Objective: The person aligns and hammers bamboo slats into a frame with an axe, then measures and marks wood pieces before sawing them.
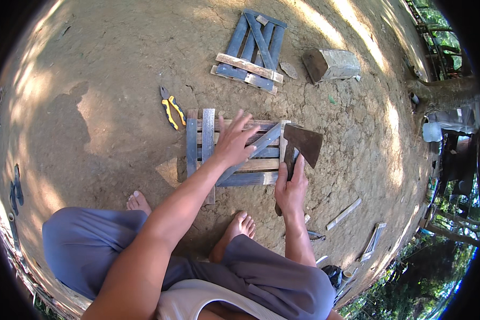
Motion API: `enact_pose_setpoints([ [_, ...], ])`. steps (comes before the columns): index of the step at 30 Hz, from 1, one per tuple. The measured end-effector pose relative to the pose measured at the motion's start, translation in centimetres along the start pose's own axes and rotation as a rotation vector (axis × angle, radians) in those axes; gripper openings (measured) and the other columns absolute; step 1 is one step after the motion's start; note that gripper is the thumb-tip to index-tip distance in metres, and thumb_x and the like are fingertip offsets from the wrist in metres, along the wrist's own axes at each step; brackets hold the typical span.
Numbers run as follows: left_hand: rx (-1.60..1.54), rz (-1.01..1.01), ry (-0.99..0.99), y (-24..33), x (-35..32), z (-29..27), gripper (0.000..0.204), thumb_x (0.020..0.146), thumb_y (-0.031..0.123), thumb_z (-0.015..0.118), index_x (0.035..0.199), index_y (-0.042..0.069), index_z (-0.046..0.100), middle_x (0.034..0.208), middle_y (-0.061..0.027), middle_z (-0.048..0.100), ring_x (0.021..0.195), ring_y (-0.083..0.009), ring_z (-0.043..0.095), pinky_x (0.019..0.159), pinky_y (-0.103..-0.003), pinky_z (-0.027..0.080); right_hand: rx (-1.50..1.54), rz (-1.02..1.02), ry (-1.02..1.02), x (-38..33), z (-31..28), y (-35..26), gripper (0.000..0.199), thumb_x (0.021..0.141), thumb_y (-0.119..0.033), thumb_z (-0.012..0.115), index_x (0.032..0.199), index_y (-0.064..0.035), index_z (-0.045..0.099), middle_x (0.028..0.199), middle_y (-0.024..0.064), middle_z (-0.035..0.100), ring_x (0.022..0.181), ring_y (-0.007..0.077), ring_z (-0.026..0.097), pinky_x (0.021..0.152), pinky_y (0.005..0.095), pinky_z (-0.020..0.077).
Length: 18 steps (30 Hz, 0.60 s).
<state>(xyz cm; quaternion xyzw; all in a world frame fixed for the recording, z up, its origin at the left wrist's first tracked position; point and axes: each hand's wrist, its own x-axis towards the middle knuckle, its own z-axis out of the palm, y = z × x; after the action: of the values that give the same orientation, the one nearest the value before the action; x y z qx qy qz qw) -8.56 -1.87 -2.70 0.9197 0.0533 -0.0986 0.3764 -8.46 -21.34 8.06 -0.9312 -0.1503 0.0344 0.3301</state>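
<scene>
On dirt ground [117, 170], just past bare feet [241, 226]: holding L hand [233, 143] open w/ spread fingers over slatted wood frame [258, 165]; can't tell if touching. Gripping hatchet [298, 143] by handle w/ R hand [292, 189], at frame's R edge. Also visible: yellow-handled pliers [170, 108] nr frame's far L corner; farther off, 2nd slatted frame [261, 45], nr squared block [333, 65].
</scene>
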Motion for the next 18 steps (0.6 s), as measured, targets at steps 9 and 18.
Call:
enact_pose_setpoints([
  [9, 0.151, -0.276, -0.240, 0.3, 0.5, -0.8, 0.112, 0.090, 0.059, 0.071, 0.168, 0.012, 0.006, 0.175, -0.0171, -0.009, 0.161, -0.0324, -0.016, 0.122, -0.067, -0.013, -0.122, -0.079, -0.079, -1.2, 3.6, 3.8, 0.049, 0.102, -0.012, 0.060, 0.144, 0.0090, 0.045, 0.096, 0.0339, 0.069, 0.081, 0.0530, 0.069, 0.065, 0.0522, 0.0534],
  [18, 0.132, -0.296, -0.238, 0.4, 0.4, -1.6, 0.108, 0.091, 0.054, 0.071, 0.168, 0.012, 0.008, 0.176, -0.0159, -0.005, 0.161, -0.0313, -0.014, 0.123, -0.066, -0.014, 0.048, -0.183, 0.234, -1.1, 1.3, 1.8, 0.046, 0.105, -0.012, 0.058, 0.140, 0.0137, 0.042, 0.076, 0.0140, 0.067, 0.056, 0.0151, 0.064, 0.050, 0.0342, 0.0500],
])
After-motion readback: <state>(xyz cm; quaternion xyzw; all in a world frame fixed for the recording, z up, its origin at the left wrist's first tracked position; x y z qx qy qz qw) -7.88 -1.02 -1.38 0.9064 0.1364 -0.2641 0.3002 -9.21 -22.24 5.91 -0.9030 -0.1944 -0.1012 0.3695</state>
